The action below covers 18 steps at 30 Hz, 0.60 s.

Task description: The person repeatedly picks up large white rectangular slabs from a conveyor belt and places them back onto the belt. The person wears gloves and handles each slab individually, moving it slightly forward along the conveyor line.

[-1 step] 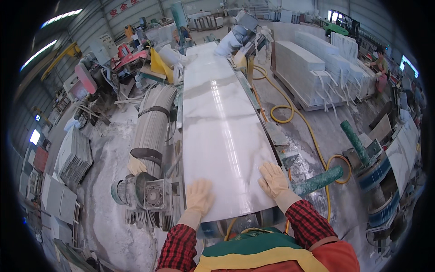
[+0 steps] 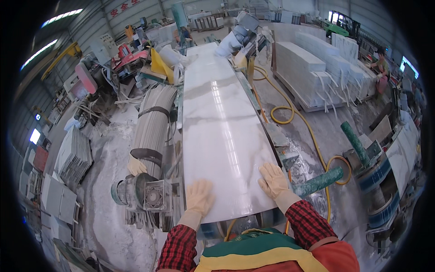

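A long polished white stone slab [image 2: 222, 149] with grey veins stretches away from me, its near end close to my body. My left hand [image 2: 200, 196], in a cream glove, lies flat at the slab's near left corner with the fingers extended. On the near right edge rests my right hand [image 2: 273, 181], gloved the same way, fingers stretched forward over the surface. Neither hand is wrapped round anything. Below the near end, part of a blue-banded roller [image 2: 210, 230] shows.
Left of the slab stand a motor with gearbox [image 2: 152, 194] and a strapped bundle of thin strips [image 2: 154, 118]. A yellow hose [image 2: 312, 136] snakes over the floor at right, beside green posts [image 2: 319, 180]. Stacked stone slabs [image 2: 299, 68] and another person [image 2: 380, 68] are farther right.
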### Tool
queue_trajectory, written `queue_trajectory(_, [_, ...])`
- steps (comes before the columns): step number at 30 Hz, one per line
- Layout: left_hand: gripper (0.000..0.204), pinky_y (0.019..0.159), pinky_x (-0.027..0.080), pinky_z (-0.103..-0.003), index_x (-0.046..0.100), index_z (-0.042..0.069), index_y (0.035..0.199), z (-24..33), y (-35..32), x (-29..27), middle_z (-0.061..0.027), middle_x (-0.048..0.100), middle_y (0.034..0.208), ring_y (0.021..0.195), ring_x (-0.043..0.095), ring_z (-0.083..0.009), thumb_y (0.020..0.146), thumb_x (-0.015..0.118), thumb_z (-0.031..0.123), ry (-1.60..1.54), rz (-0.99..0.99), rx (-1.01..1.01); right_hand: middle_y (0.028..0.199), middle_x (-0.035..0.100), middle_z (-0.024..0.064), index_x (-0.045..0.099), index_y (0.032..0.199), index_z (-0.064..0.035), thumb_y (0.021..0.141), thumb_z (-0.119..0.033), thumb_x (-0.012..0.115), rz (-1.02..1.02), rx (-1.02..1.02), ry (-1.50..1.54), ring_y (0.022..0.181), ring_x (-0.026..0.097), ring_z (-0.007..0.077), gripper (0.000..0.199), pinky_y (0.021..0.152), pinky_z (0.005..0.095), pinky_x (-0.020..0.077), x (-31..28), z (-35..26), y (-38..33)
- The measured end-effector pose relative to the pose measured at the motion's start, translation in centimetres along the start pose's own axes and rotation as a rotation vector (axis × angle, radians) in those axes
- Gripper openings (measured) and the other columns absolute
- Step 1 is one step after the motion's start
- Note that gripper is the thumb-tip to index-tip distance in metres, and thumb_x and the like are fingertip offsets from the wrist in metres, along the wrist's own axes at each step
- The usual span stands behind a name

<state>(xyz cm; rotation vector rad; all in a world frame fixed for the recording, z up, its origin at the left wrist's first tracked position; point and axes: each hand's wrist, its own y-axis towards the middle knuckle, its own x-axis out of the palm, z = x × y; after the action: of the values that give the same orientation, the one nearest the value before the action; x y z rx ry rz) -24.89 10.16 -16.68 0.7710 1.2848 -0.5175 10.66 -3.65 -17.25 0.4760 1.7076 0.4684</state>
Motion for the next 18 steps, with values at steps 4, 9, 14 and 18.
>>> queue_trajectory(4, [0.062, 0.123, 0.028, -0.063, 0.056, 0.017, 0.154, -0.5, 0.2, 0.7, -0.0187, 0.049, 0.164, 0.149, 0.043, -0.0432, 0.099, 0.066, 0.045, -0.002, -0.011, -0.032, 0.133, 0.063, 0.0159, 0.064, 0.135, -0.007, 0.094, -0.032, 0.065, -0.078, 0.009, 0.054, 0.128, 0.057, 0.0371, 0.048, 0.111, 0.0507, 0.0428, -0.5, -0.2, 2.6])
queue_trajectory(9, [0.062, 0.125, 0.026, -0.066, 0.057, 0.02, 0.156, -0.6, 1.6, -0.5, -0.0169, 0.048, 0.166, 0.155, 0.038, -0.0436, 0.1, 0.067, 0.046, -0.078, -0.119, -0.036, 0.13, 0.062, 0.0137, 0.065, 0.132, -0.0083, 0.093, -0.032, 0.065, -0.09, 0.006, 0.053, 0.125, 0.057, 0.0347, 0.045, 0.109, 0.0501, 0.0428, 0.4, 0.9, 4.9])
queue_trajectory(14, [0.06, 0.124, 0.029, -0.066, 0.057, 0.021, 0.157, -0.8, 3.1, -0.8, -0.0151, 0.048, 0.167, 0.153, 0.041, -0.0435, 0.102, 0.067, 0.044, -0.095, -0.107, -0.033, 0.131, 0.063, 0.013, 0.065, 0.132, -0.0088, 0.094, -0.033, 0.064, -0.055, -0.023, -0.017, 0.126, 0.057, 0.0338, 0.045, 0.109, 0.0503, 0.0424, 2.8, 2.8, 7.0])
queue_trajectory(18, [0.058, 0.125, 0.029, -0.066, 0.057, 0.02, 0.158, -1.0, 2.7, -0.8, -0.0151, 0.051, 0.166, 0.153, 0.043, -0.0441, 0.105, 0.064, 0.041, -0.126, -0.104, -0.04, 0.133, 0.064, 0.0126, 0.065, 0.133, -0.0095, 0.094, -0.033, 0.064, -0.093, -0.01, -0.073, 0.128, 0.057, 0.0334, 0.046, 0.11, 0.0501, 0.0416, 3.8, 3.4, 8.4])
